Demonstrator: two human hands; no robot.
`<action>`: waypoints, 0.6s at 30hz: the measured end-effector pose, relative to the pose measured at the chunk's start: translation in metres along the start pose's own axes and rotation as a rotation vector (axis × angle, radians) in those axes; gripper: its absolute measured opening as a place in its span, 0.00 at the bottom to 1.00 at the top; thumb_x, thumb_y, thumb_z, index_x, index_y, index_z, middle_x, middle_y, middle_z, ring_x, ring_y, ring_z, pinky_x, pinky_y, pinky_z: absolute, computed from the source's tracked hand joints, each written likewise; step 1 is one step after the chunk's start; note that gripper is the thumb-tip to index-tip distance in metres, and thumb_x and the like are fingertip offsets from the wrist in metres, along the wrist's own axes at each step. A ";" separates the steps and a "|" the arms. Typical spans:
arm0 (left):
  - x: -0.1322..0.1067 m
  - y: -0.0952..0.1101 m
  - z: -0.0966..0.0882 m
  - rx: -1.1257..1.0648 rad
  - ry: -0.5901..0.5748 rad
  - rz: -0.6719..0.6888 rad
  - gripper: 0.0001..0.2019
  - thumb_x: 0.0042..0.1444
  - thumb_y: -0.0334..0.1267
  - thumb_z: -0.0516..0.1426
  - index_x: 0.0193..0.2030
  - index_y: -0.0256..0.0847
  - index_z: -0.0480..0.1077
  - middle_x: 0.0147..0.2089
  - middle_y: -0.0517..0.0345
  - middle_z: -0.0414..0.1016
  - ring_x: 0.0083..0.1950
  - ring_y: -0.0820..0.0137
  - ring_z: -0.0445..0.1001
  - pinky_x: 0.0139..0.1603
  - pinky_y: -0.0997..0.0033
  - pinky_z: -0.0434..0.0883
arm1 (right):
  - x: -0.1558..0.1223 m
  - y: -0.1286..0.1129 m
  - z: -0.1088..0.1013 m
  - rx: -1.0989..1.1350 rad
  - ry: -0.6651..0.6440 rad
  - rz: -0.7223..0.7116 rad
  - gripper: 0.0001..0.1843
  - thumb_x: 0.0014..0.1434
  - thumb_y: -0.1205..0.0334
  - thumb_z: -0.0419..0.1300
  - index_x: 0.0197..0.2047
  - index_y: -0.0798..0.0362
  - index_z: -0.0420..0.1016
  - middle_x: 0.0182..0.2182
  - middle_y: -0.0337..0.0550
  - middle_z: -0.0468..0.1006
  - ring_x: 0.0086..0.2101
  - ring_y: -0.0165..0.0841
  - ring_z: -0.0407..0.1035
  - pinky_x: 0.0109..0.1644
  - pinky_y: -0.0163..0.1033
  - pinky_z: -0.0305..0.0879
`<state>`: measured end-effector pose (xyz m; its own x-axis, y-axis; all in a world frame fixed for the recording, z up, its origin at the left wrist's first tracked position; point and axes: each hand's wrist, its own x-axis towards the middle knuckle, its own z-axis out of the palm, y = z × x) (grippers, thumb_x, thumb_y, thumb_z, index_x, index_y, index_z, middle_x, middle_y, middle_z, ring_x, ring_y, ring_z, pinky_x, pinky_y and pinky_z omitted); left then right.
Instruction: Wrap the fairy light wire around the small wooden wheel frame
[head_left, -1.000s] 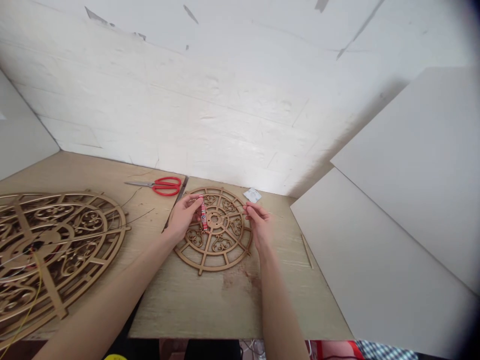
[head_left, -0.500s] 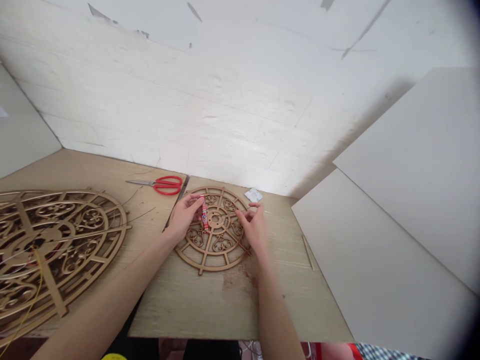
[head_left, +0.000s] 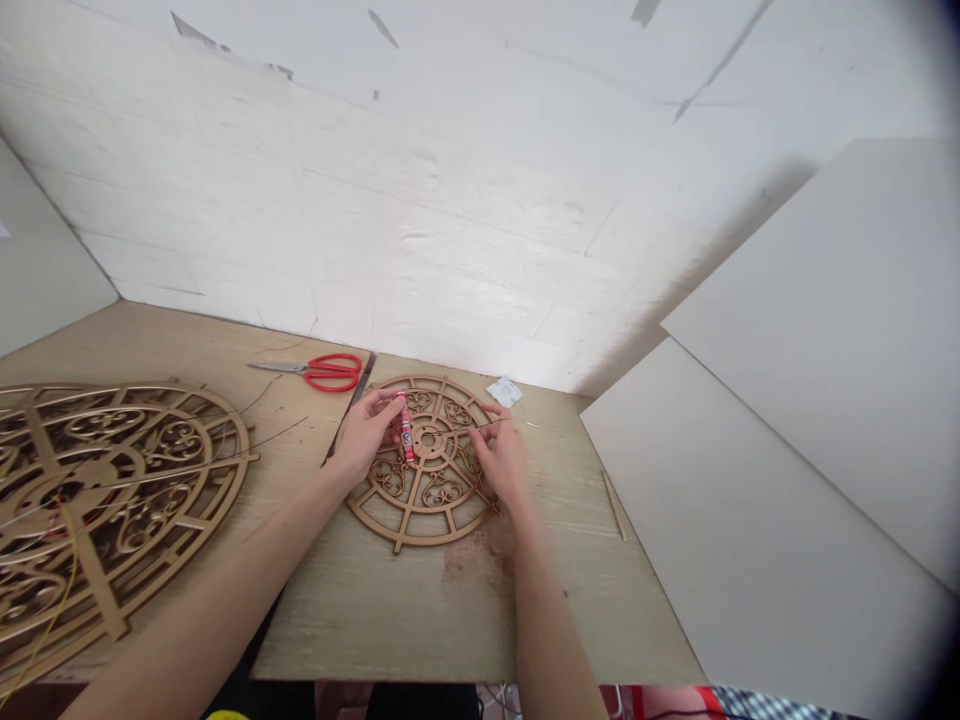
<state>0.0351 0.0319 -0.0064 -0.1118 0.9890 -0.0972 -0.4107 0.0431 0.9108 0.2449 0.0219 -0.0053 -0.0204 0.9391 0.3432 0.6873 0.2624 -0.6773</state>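
A small round laser-cut wooden wheel (head_left: 431, 500) with scrollwork lies flat on the wooden table (head_left: 420, 610). My left hand (head_left: 367, 435) rests on the wheel's left side, closed around a small red-and-white tube (head_left: 406, 435) held upright beside the hub. My right hand (head_left: 499, 455) lies over the wheel's right side, fingers pinched on a thin wire (head_left: 517, 424) that runs off to the right.
A large ornate wooden disc (head_left: 97, 490) with wires across it fills the left of the table. Red-handled scissors (head_left: 319, 371) lie behind it. A small white packet (head_left: 504, 390) sits by the wall. White boards (head_left: 787, 440) lean at the right, with a thin stick (head_left: 613, 505) beside them.
My right hand has moved left and inward over the wheel's right side, still pinching the wire. My left hand and the tube have hardly moved.
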 end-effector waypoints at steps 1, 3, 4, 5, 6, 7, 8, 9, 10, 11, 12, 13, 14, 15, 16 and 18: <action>0.000 0.000 0.000 0.002 -0.001 0.000 0.26 0.37 0.51 0.70 0.39 0.37 0.72 0.26 0.59 0.74 0.23 0.74 0.69 0.20 0.78 0.65 | 0.000 -0.001 -0.001 0.002 -0.022 0.016 0.10 0.60 0.59 0.55 0.44 0.53 0.69 0.32 0.44 0.77 0.34 0.40 0.73 0.43 0.45 0.64; 0.001 0.000 0.000 0.005 0.000 0.001 0.25 0.37 0.51 0.70 0.39 0.37 0.72 0.26 0.58 0.75 0.24 0.74 0.69 0.20 0.78 0.64 | 0.000 -0.002 -0.002 0.001 -0.072 0.046 0.14 0.61 0.59 0.54 0.49 0.54 0.69 0.23 0.38 0.74 0.27 0.38 0.70 0.36 0.41 0.62; 0.001 -0.001 -0.001 0.006 -0.001 0.001 0.25 0.38 0.51 0.70 0.39 0.37 0.72 0.27 0.58 0.75 0.24 0.74 0.69 0.20 0.79 0.64 | 0.000 -0.003 -0.002 0.000 -0.085 0.050 0.15 0.62 0.59 0.54 0.50 0.54 0.69 0.22 0.37 0.73 0.26 0.38 0.69 0.35 0.41 0.61; 0.001 -0.001 -0.001 0.005 -0.001 0.001 0.25 0.38 0.51 0.70 0.39 0.37 0.72 0.27 0.58 0.74 0.24 0.74 0.69 0.20 0.79 0.64 | 0.000 -0.004 -0.003 0.001 -0.089 0.048 0.15 0.62 0.59 0.54 0.50 0.54 0.70 0.22 0.37 0.74 0.26 0.37 0.69 0.35 0.40 0.61; 0.001 -0.001 -0.001 0.004 -0.002 0.001 0.25 0.38 0.51 0.70 0.39 0.37 0.72 0.26 0.59 0.74 0.24 0.74 0.69 0.20 0.79 0.64 | 0.000 -0.005 -0.003 0.007 -0.089 0.042 0.15 0.62 0.59 0.54 0.50 0.54 0.70 0.24 0.39 0.76 0.27 0.37 0.70 0.36 0.40 0.62; 0.001 -0.001 -0.001 0.003 -0.003 0.000 0.25 0.37 0.51 0.70 0.39 0.37 0.72 0.26 0.59 0.74 0.24 0.74 0.69 0.20 0.79 0.64 | 0.000 -0.006 -0.003 0.018 -0.089 0.038 0.15 0.61 0.60 0.54 0.50 0.54 0.70 0.26 0.40 0.77 0.29 0.37 0.71 0.37 0.40 0.62; 0.001 -0.001 -0.001 0.004 -0.002 -0.001 0.25 0.37 0.51 0.70 0.39 0.37 0.73 0.26 0.59 0.74 0.24 0.74 0.69 0.20 0.79 0.64 | 0.000 -0.007 -0.003 0.034 -0.095 0.037 0.16 0.61 0.60 0.53 0.51 0.54 0.69 0.27 0.41 0.78 0.30 0.37 0.72 0.38 0.41 0.63; 0.001 -0.001 -0.001 0.005 0.001 -0.003 0.26 0.37 0.51 0.70 0.39 0.37 0.73 0.26 0.59 0.74 0.24 0.75 0.68 0.20 0.79 0.64 | 0.000 -0.008 -0.003 0.054 -0.111 0.040 0.16 0.61 0.60 0.53 0.52 0.54 0.69 0.27 0.41 0.79 0.30 0.38 0.73 0.39 0.41 0.64; 0.000 -0.001 -0.001 0.006 0.003 -0.005 0.26 0.37 0.51 0.70 0.39 0.37 0.73 0.26 0.59 0.74 0.24 0.75 0.68 0.20 0.79 0.64 | -0.001 -0.008 -0.004 0.074 -0.130 0.046 0.17 0.62 0.60 0.53 0.53 0.54 0.68 0.26 0.40 0.79 0.30 0.38 0.73 0.39 0.41 0.64; 0.000 0.000 -0.001 0.007 0.005 -0.006 0.26 0.37 0.51 0.70 0.39 0.37 0.73 0.26 0.59 0.74 0.24 0.75 0.68 0.20 0.79 0.64 | -0.001 -0.008 -0.004 0.095 -0.147 0.054 0.17 0.62 0.60 0.53 0.53 0.54 0.67 0.25 0.39 0.78 0.29 0.38 0.73 0.38 0.41 0.64; 0.000 0.000 0.000 0.006 0.005 -0.007 0.26 0.37 0.51 0.70 0.39 0.37 0.73 0.26 0.59 0.74 0.23 0.75 0.68 0.20 0.78 0.65 | -0.001 -0.008 -0.006 0.121 -0.165 0.060 0.16 0.62 0.60 0.53 0.52 0.53 0.67 0.24 0.38 0.78 0.29 0.37 0.73 0.38 0.41 0.64; 0.000 0.000 0.000 0.005 0.006 -0.008 0.26 0.37 0.51 0.70 0.39 0.37 0.73 0.26 0.59 0.74 0.23 0.75 0.68 0.20 0.78 0.65 | -0.002 -0.007 -0.007 0.156 -0.184 0.066 0.16 0.62 0.59 0.53 0.51 0.53 0.67 0.23 0.37 0.77 0.28 0.37 0.73 0.36 0.41 0.64; 0.000 0.000 0.000 0.003 0.006 -0.009 0.26 0.37 0.51 0.70 0.39 0.37 0.73 0.26 0.60 0.74 0.23 0.75 0.68 0.20 0.78 0.65 | -0.002 -0.005 -0.010 0.199 -0.207 0.075 0.14 0.62 0.57 0.54 0.49 0.52 0.68 0.23 0.37 0.77 0.27 0.36 0.72 0.35 0.40 0.63; 0.000 0.001 0.000 0.002 0.007 -0.011 0.26 0.36 0.51 0.70 0.39 0.37 0.73 0.26 0.60 0.74 0.23 0.75 0.68 0.20 0.78 0.65 | -0.002 -0.004 -0.013 0.246 -0.236 0.087 0.13 0.61 0.56 0.55 0.46 0.52 0.69 0.22 0.36 0.76 0.27 0.36 0.72 0.34 0.39 0.63; 0.000 0.001 0.000 0.003 0.007 -0.014 0.26 0.36 0.51 0.70 0.39 0.37 0.73 0.26 0.60 0.74 0.23 0.75 0.68 0.20 0.78 0.65 | -0.003 -0.002 -0.016 0.289 -0.271 0.103 0.11 0.60 0.54 0.57 0.42 0.51 0.69 0.21 0.35 0.75 0.26 0.35 0.71 0.32 0.38 0.62; 0.000 0.001 0.000 0.005 0.004 -0.019 0.26 0.37 0.51 0.70 0.40 0.37 0.72 0.26 0.60 0.74 0.23 0.74 0.69 0.20 0.78 0.65 | -0.003 0.002 -0.022 0.345 -0.349 0.142 0.13 0.57 0.51 0.61 0.35 0.51 0.69 0.20 0.34 0.72 0.23 0.33 0.69 0.30 0.37 0.60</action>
<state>0.0348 0.0317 -0.0059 -0.1081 0.9873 -0.1163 -0.4086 0.0625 0.9106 0.2626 0.0144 0.0065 -0.2263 0.9735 0.0339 0.4228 0.1295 -0.8969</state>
